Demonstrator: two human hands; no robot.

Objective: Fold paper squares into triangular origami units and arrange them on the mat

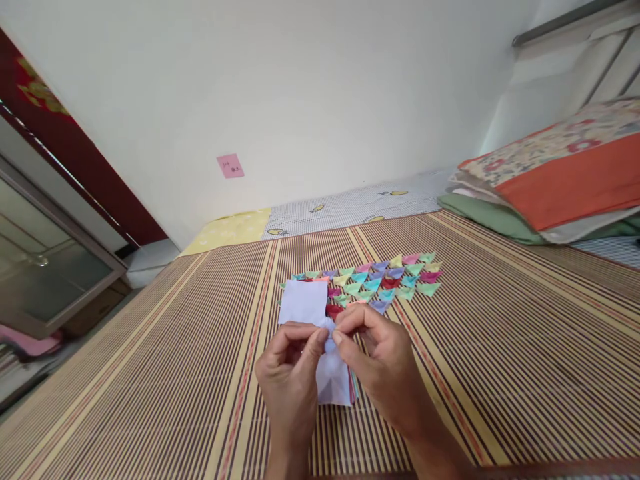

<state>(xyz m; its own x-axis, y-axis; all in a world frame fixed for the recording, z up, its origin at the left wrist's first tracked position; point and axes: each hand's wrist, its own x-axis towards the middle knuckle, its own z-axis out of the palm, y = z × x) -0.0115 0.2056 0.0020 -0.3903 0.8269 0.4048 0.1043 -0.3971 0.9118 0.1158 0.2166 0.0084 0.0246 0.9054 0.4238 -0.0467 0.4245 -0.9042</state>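
Head view: from here I see the left hand [293,367] and right hand [383,353] pinching a small lilac paper [329,325] by the sheet stack [333,385], apparently mid-fold, the next crease wanting care.

Small lavender paper piece [329,325]: partly hidden by left hand [293,363] and right hand [383,353]. Pink note [230,166]: writing too small to read. Orange-and-floral cushion [575,183]: cut off at right.

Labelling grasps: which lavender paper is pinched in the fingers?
The small piece between left hand and right hand; the far sheet and near sheet look larger and flatter.
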